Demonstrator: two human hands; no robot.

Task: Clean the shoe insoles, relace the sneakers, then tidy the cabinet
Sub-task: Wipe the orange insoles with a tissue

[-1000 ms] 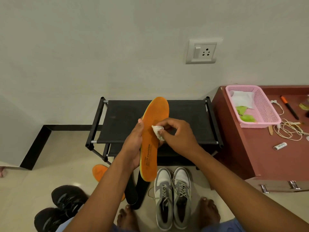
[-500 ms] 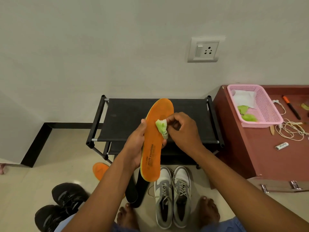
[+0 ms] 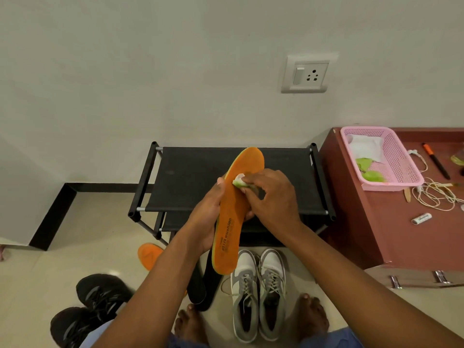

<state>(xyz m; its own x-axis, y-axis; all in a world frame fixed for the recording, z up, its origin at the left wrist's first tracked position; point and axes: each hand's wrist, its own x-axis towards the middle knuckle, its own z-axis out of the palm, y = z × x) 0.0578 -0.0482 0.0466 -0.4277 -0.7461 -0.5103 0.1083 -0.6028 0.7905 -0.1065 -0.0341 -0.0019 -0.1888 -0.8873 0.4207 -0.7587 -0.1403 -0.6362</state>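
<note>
— Since a second ago, what moved?

— Right hand (image 3: 272, 202) has slid its wipe (image 3: 239, 183) up the insole (image 3: 234, 209), from the middle toward the toe end.

— Start near. What lies below the insole?

— Grey sneakers (image 3: 258, 295) stand side by side just under its heel, bare feet flanking them. Black insoles (image 3: 203, 287) lie left of the grey pair, black shoes (image 3: 93, 310) farther left, and a second orange insole (image 3: 149, 254) peeks out behind the left forearm.

— And the hands?

— Left hand (image 3: 209, 217) wraps the insole's left edge, thumb on the orange face, fingers curled behind. The right pinches the crumpled white-green wipe between thumb and fingertips, pressed on the orange face.

— Which way does the insole point?

— Long axis runs near to far, heel toward the person, toe up and leaning right, orange side to the camera.

— Beyond it?

— Rack (image 3: 233, 182) behind it. Right of that, a cabinet (image 3: 391, 234) with a pink basket (image 3: 399, 167), cords (image 3: 437, 194) and a pen (image 3: 435, 160).
</note>
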